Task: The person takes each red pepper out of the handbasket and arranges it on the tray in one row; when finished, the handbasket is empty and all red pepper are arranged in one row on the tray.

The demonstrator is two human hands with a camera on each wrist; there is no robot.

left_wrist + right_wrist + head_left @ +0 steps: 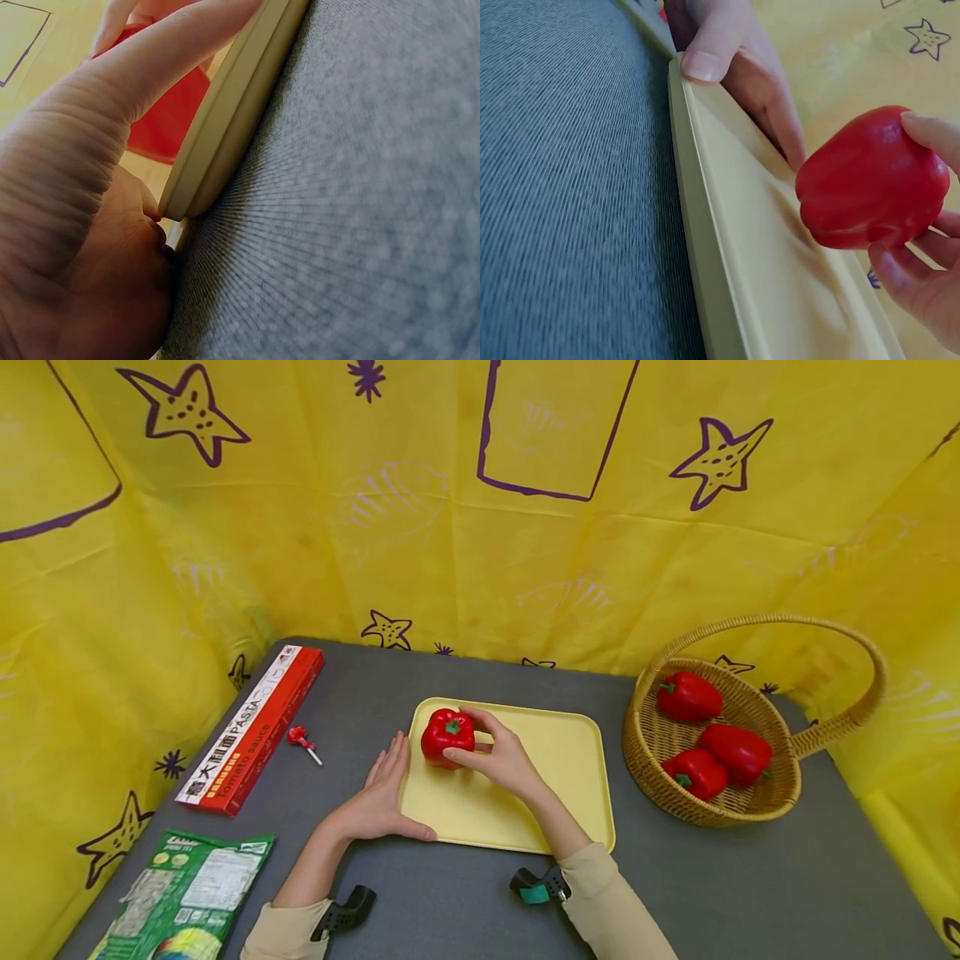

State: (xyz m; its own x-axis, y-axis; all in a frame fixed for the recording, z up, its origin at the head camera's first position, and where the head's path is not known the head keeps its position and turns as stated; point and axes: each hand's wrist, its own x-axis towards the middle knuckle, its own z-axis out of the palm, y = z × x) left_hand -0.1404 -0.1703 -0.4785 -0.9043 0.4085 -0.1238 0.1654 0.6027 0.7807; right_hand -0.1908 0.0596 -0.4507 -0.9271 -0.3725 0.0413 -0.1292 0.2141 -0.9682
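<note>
A red bell pepper (444, 740) with a green stem is over the left part of a pale yellow tray (517, 810). My right hand (498, 756) holds it between thumb and fingers; in the right wrist view the pepper (874, 180) appears raised above the tray surface. My left hand (382, 802) rests at the tray's left side, its fingers stretched along the edge. Its thumb touches the near left corner, as the left wrist view shows with the thumb (150, 60) against the tray rim (225, 112).
A wicker basket (637, 752) with a tall handle stands on the right, holding three red peppers (738, 752). On the left lie a red pasta box (255, 735), a lollipop (300, 737) and a green packet (195, 893). A yellow patterned cloth (450, 568) hangs behind the grey table (450, 902).
</note>
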